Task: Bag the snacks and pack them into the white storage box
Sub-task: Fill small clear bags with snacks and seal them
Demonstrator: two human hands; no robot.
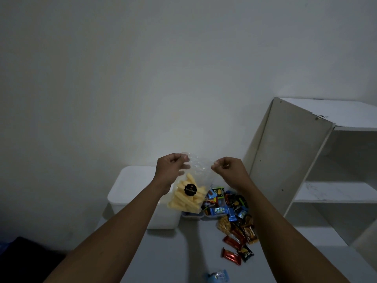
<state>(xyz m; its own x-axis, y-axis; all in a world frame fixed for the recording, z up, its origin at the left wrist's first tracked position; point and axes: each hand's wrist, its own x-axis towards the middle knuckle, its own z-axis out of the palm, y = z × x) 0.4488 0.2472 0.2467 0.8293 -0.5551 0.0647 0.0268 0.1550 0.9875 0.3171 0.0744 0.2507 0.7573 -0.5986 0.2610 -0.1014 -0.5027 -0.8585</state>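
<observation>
A clear plastic bag (189, 195) holding pale yellow stick snacks, with a round black label, hangs in the air above the table. My left hand (172, 170) pinches its top left corner and my right hand (228, 170) pinches the top right corner, stretching the bag's mouth between them. The white storage box (130, 190) stands on the table behind and below my left forearm, which hides part of it. A pile of small wrapped snacks (230, 211) in blue, black and red wrappers lies to the right of the box.
A white shelf unit (318, 160) stands at the right, against the grey table (175, 252). Loose red wrappers (231, 255) and a blue one (218, 276) lie near the front. A dark object (24, 256) sits at the lower left. A bare wall rises behind.
</observation>
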